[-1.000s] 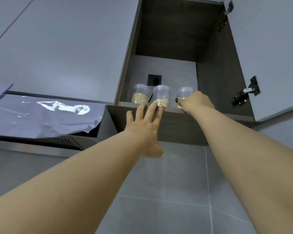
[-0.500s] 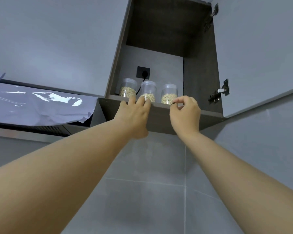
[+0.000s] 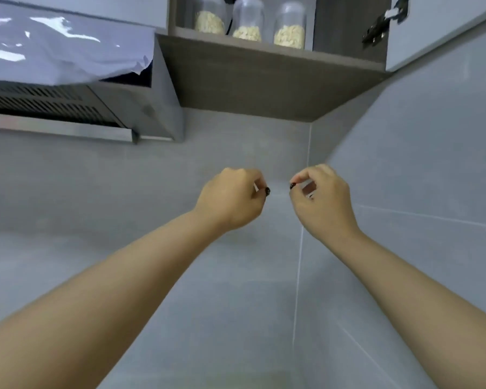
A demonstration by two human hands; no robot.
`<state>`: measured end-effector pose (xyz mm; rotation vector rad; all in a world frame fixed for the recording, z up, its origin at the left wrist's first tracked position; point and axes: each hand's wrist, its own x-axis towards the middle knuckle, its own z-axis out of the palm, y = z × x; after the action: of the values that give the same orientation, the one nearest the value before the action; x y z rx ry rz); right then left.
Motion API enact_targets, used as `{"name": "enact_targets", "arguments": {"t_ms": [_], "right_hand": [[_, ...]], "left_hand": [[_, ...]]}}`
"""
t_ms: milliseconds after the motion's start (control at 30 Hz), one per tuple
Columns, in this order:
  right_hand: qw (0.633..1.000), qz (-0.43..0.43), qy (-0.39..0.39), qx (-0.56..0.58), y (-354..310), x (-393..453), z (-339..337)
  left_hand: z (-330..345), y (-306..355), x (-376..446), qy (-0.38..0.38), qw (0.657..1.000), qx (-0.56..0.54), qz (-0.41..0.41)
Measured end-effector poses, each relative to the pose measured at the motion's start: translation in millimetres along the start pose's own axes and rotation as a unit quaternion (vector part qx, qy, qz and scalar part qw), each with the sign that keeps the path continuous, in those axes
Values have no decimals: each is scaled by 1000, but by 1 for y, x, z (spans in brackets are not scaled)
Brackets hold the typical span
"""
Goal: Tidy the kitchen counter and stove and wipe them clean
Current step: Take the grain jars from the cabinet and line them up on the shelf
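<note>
Two small dark bits, pinched one in each hand

Left hand [image 3: 232, 199] nips one dark bit [image 3: 267, 191], right hand [image 3: 321, 200] another [image 3: 292, 186]; likely light, easily dropped, so fingertip pinches suit. Three jars [image 3: 247, 21] sit in the cupboard [image 3: 236, 77] well above both grips.

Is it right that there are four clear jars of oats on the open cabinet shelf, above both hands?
Not quite. The head view shows three jars, not four: the left jar, middle jar and right jar. The rest holds: they are clear, hold something oat-like, and stand on the open cabinet shelf, above the left hand and right hand.
</note>
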<state>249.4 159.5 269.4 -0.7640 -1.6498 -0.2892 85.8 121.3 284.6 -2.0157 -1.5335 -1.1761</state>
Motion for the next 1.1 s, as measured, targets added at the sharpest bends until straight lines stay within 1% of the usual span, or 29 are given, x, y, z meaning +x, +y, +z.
{"name": "enact_targets", "arguments": {"t_ms": [100, 267, 433, 533, 667, 767, 867, 967, 1100], "right_hand": [[998, 43, -38, -1, 14, -30, 12], [988, 93, -122, -14, 34, -77, 30], [960, 194, -202, -14, 62, -145, 51], [928, 259, -266, -30, 83, -198, 72], [864, 335, -368, -75, 120, -264, 92], [818, 385, -415, -100, 151, -302, 97], [776, 416, -461, -111, 182, -335, 105], [750, 445, -476, -116, 205, -365, 116], [737, 490, -449, -125, 221, -400, 132]], "left_hand": [[30, -9, -27, -35, 997, -71, -7], [77, -25, -74, -90, 984, -148, -52], [123, -40, -132, -144, 951, -240, -128], [161, -50, -167, -182, 924, -287, -175], [224, -57, -212, -250, 880, -326, -237], [262, -57, -241, -269, 843, -359, -296], [294, -59, -266, -285, 809, -372, -355], [313, -66, -289, -279, 776, -381, -417], [326, -83, -316, -254, 739, -376, -499]]}}
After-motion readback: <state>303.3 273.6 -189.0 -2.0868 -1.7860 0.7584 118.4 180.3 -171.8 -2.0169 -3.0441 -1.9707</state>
